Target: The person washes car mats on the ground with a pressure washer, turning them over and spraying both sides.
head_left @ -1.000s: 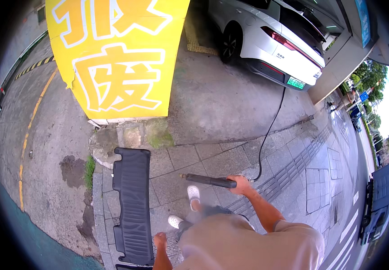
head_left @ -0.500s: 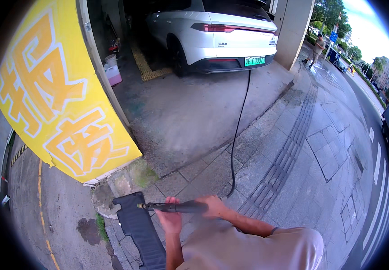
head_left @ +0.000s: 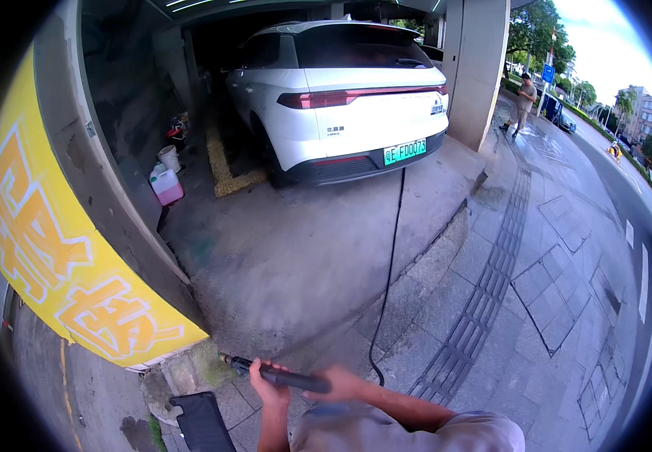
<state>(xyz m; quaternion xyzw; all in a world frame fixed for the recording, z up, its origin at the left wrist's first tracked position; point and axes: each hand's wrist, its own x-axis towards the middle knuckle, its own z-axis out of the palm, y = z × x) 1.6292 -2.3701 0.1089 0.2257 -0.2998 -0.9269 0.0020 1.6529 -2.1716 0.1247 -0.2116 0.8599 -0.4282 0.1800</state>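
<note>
A black pressure washer gun (head_left: pixel 296 378) with a brass-coloured nozzle lies across the front of my body, its tip pointing left. Around its front part, behind the nozzle, my left hand (head_left: pixel 267 390) is closed. My right hand (head_left: pixel 346 385), smeared by motion, grips the rear end. A black hose (head_left: pixel 392 279) runs from beneath the white car down to beside my right hand. Below the gun, a black car floor mat (head_left: pixel 205 423) lies on the paving, partly cut off by the lower edge.
The white car (head_left: pixel 363 102) stands in a garage bay ahead. A jug of pink liquid (head_left: pixel 166 187) and a white bucket (head_left: pixel 168 158) are by the left wall. A yellow painted panel (head_left: pixel 77 279) edges the bay. Another person (head_left: pixel 523 105) stands far right on wet paving near the road.
The view has tilted up, showing more of the car and less of the mat. The gun's nozzle has swung off the mat, and my left hand's fingers have closed round the gun.
</note>
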